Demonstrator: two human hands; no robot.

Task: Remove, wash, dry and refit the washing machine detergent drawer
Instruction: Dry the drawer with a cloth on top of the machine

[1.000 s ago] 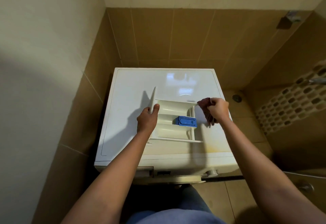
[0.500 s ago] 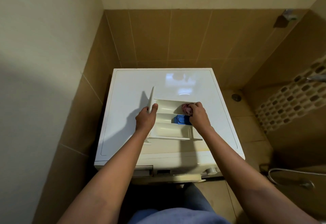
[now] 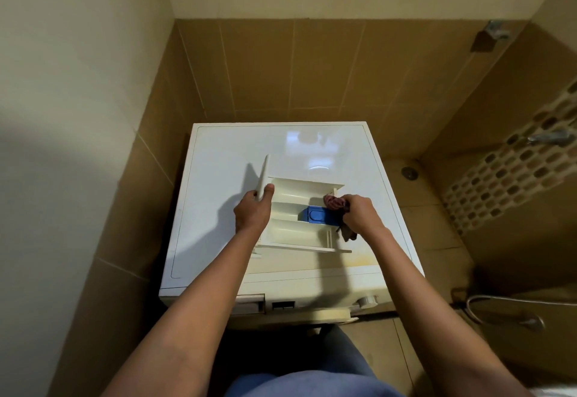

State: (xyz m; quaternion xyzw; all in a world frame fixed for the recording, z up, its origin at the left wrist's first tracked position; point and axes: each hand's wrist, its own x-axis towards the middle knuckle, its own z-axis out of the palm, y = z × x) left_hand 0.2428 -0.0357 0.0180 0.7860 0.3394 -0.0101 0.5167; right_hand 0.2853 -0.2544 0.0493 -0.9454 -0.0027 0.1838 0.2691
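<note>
Two hands are flanking the detergent drawer (image 3: 293, 218) — left hand (image 3: 252, 211) gripping its front panel, right hand (image 3: 359, 214) clutching a reddish cloth (image 3: 335, 203) at its far end.

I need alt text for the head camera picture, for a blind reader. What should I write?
A left hand grips the front panel of a white detergent drawer lying on a washing machine, while the right hand holds a reddish cloth at the drawer's right end, beside its blue insert. Walls of brown tiles surround it.
</note>
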